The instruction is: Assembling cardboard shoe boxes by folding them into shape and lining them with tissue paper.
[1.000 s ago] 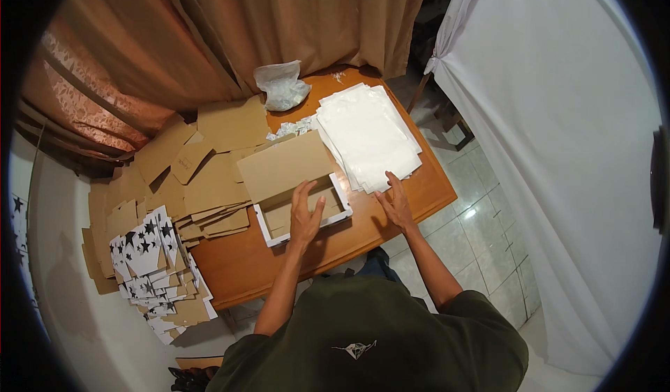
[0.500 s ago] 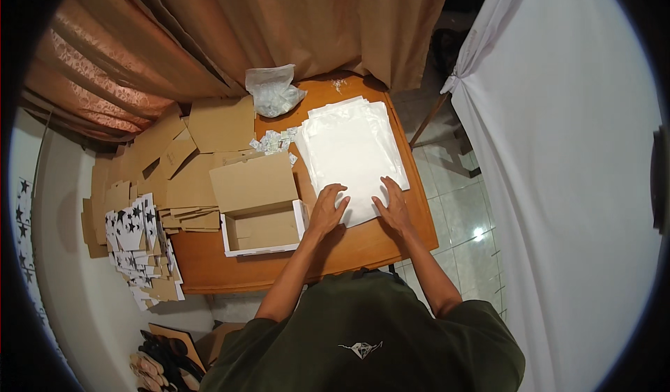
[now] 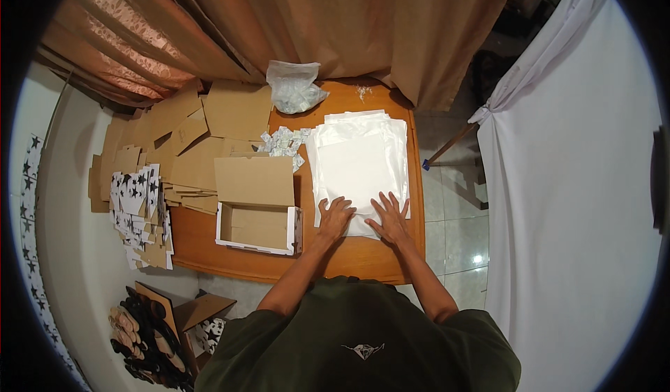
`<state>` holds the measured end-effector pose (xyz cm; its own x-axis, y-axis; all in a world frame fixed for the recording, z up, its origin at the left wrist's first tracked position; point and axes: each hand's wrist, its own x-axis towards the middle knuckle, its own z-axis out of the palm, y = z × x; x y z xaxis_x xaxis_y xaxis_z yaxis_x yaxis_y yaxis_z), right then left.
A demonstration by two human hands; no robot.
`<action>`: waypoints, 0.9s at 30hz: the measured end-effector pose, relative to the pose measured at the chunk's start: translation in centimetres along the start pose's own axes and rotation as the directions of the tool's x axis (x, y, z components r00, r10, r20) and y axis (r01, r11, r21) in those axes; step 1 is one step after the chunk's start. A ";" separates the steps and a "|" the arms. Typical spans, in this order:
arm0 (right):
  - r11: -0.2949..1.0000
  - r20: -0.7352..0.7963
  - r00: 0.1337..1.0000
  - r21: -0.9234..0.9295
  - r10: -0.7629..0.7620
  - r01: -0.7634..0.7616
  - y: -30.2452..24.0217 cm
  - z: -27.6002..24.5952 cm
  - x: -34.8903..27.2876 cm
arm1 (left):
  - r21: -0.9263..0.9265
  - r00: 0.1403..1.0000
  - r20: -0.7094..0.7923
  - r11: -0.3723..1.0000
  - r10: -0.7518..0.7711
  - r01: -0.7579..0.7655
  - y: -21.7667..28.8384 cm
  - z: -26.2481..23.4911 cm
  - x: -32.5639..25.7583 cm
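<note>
On table [image 3: 363, 259] | left hand [image 3: 336, 217], right hand [image 3: 389, 217]: grip open, flat | one white sheet stack [image 3: 359, 162]

Thick stack of white paper sheets [image 3: 359, 165] lies flat on right half of table (edges slightly uneven), near edge under both palms.

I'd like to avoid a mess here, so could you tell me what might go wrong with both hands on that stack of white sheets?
The white sheet stack reaches the table's right edge, so a push from the left hand or right hand might slide sheets off. The open box sits near the left forearm and could be nudged.
</note>
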<state>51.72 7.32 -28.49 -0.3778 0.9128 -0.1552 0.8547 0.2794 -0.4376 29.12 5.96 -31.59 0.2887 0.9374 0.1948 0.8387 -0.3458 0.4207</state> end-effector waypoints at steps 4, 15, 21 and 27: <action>0.993 -0.103 0.995 0.118 0.016 -0.004 -0.6 -2.4 0.0 | -0.015 0.998 -0.053 1.000 -0.015 0.014 1.6 -2.8 1.9; 0.687 -0.505 0.831 0.691 0.233 0.227 0.9 -9.0 1.7 | -0.480 0.958 -0.196 0.873 -0.210 0.093 4.0 -17.1 9.0; 0.280 -0.241 0.906 0.949 0.348 0.145 0.0 -5.7 2.4 | -0.880 0.894 -0.089 0.455 -0.439 0.135 3.1 -21.0 8.6; -0.036 -0.039 0.970 0.998 0.239 0.049 -3.5 -4.9 3.1 | -0.974 0.848 0.202 -0.194 -0.491 0.120 2.2 -23.2 5.1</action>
<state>49.29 10.63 -23.06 -0.1490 0.9639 -0.2208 -0.4047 -0.2631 -0.8758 21.73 8.99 -9.07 -0.0733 0.9726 -0.2205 -0.5778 0.1388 0.8043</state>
